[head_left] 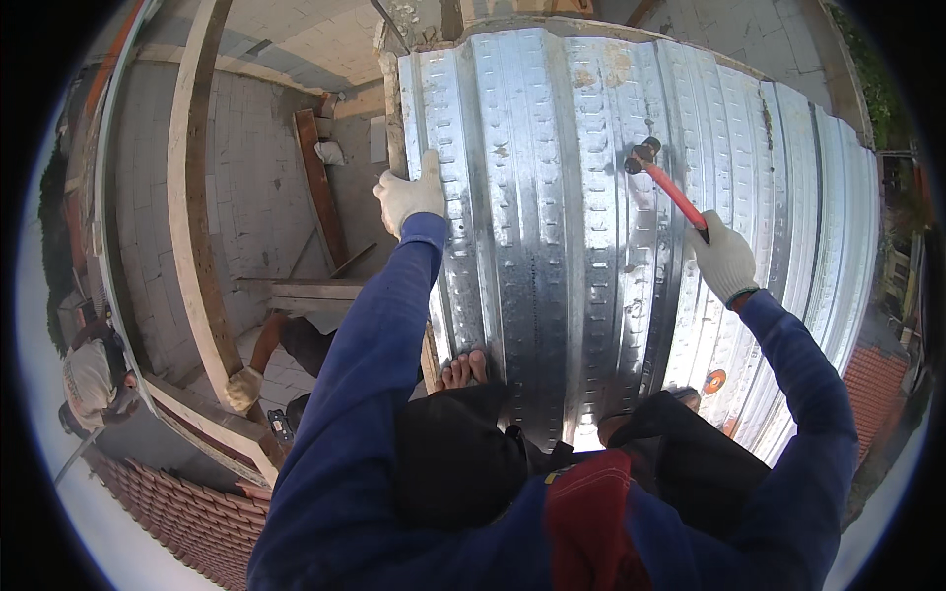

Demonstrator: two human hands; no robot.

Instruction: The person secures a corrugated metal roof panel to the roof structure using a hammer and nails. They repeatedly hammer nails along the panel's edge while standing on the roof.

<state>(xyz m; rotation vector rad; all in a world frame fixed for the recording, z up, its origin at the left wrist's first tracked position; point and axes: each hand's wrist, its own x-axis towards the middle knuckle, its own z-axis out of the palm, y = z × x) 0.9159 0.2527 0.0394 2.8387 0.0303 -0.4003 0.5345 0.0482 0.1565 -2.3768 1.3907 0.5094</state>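
Ribbed, shiny metal decking sheets (pixel 532 197) spread out in front of me and to the right. My left hand (pixel 409 202), in a white work glove, is closed on the left edge of the nearest sheet; its fingertips are partly hidden. In my gloved right hand (pixel 724 261) is a hammer (pixel 675 192) with a red handle and black grip, held near the handle's end. The dark hammer head is over a rib of the sheet, right of the left hand; whether it touches the metal I cannot tell. My bare left foot (pixel 463 369) is at the sheet's left edge.
Left of the sheets, the level drops to a space with pale block walls (pixel 256 158). A long wooden beam (pixel 197 197) crosses there, with another person's gloved hand (pixel 243 389) on it. A second person (pixel 94 384) is at far left. A round orange thing (pixel 714 382) lies at right.
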